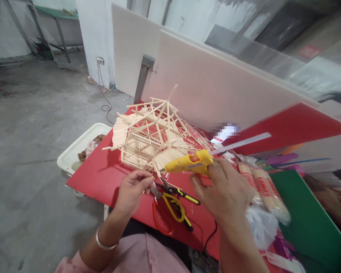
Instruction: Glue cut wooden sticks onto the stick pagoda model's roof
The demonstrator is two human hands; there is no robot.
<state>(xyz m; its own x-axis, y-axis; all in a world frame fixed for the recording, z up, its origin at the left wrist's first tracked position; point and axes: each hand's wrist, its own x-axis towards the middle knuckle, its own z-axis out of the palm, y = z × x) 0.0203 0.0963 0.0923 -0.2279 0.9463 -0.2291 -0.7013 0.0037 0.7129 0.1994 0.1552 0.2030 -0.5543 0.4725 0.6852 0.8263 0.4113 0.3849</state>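
- The stick model stands on the red board, beyond my left hand.
- This hand, apart from the right, pinches a thin pale piece, mostly hidden.
- My right hand is closed around the yellow glue gun.
- Scissors lie between them.

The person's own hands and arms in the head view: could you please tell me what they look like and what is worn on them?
The left hand and right hand wear no gloves. A smooth silver-coloured bangle circles the left wrist, with a pink sleeve further up. No bracelet shows on the right wrist.
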